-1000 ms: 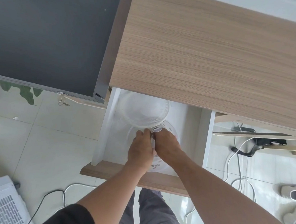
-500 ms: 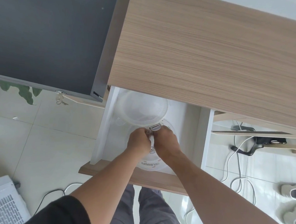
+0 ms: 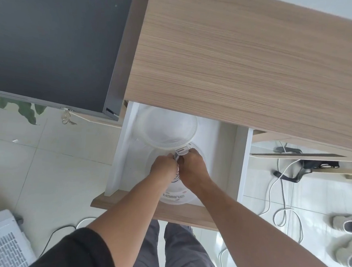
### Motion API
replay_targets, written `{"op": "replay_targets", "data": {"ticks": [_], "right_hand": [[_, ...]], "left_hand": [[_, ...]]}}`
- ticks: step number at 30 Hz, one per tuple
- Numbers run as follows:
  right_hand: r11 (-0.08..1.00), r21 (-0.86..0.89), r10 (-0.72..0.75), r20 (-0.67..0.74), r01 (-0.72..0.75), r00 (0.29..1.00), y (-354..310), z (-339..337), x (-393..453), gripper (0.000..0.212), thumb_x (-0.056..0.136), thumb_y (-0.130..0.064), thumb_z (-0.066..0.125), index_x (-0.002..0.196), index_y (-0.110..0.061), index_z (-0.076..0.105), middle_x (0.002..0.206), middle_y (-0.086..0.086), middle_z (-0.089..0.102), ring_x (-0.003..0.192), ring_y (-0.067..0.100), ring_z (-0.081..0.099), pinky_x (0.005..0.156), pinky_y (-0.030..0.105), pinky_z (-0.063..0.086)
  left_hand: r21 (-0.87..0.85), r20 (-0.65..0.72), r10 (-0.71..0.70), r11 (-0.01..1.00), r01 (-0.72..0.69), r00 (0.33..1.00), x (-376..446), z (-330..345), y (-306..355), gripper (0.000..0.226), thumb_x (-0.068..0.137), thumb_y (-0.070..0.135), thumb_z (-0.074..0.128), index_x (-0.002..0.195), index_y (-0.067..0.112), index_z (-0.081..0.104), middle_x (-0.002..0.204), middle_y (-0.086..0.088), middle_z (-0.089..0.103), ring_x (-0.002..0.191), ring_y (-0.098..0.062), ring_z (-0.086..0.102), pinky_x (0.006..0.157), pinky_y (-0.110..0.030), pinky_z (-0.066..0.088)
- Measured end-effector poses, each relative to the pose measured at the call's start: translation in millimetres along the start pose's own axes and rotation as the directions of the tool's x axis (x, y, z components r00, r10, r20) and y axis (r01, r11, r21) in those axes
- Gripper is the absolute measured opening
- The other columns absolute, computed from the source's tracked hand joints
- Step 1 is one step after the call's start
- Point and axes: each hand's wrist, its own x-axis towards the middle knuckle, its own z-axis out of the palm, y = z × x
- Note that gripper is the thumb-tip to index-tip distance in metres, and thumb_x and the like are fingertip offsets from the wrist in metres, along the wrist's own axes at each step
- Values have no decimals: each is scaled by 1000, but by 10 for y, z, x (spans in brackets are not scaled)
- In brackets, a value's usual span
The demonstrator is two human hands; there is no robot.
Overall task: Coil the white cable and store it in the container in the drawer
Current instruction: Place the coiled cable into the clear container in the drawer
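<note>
A person is standing over the open white drawer with a light wood front, which is pulled out from under the light wood-grain desk top. Both hands are reaching down into the round clear plastic container lying in the near part of the drawer. The left hand and the right hand are curling closed side by side, knuckles touching, and pinching a small piece of the white cable between them; most of the cable is hiding under the fingers. A white clip is sticking out just beyond the right hand. The round clear ribbed lid is leaning at the far end, overlapping the container's far rim
</note>
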Motion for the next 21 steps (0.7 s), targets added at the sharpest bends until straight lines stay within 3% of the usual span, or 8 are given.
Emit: {"op": "replay_targets", "data": {"ticks": [3, 6, 9, 13, 21], "right_hand": [[995, -7, 99, 20, -99, 995, 20, 73, 37, 18, 94, -15, 52, 77, -18, 46, 92, 0, 51, 71, 19, 51, 62, 26, 35], [964, 102, 247, 6, -246, 969, 15, 115, 57, 12, 92, -27, 48, 93, -18, 56, 82, -7, 59, 64, 9, 54, 50, 27, 34], [969, 97, 230, -18, -228, 973, -41, 98, 34, 14, 90, -24, 46, 93, -16, 57, 81, -4, 60, 67, 17, 57, 49, 27, 32], [986, -118, 101, -111, -114, 989, -64, 99, 0, 18, 94, -6, 50, 98, -7, 67, 100, 8, 66, 90, 32, 62, 62, 30, 38], [978, 101, 196, -119, -184, 973, -163, 49, -36, 17, 95, -15, 45, 105, -12, 59, 101, 8, 67, 92, 34, 64, 72, 40, 51]], "left_hand": [[269, -113, 75, 962, -42, 991, -1, 0, -10, 41, 105, 31, 37, 104, 4, 69, 112, -17, 70, 107, -37, 63, 88, -41, 51], [248, -209, 134, 965, -80, 969, -28, 6, -48, 26, 101, 30, 49, 106, 7, 60, 109, -13, 68, 92, -30, 59, 74, -36, 43], [322, -209, 239, 932, -164, 948, -72, -13, -95, 18, 96, 22, 52, 102, 7, 61, 108, -13, 65, 92, -31, 58, 73, -36, 42], [438, -191, 347, 868, -236, 918, -142, -15, -127, 21, 94, 16, 49, 107, 5, 62, 111, -15, 60, 101, -36, 60, 79, -41, 45], [560, -105, 464, 759, -333, 880, -232, -45, -154, 19, 93, 8, 55, 111, 5, 52, 110, -14, 53, 94, -39, 62, 70, -37, 39]]}}
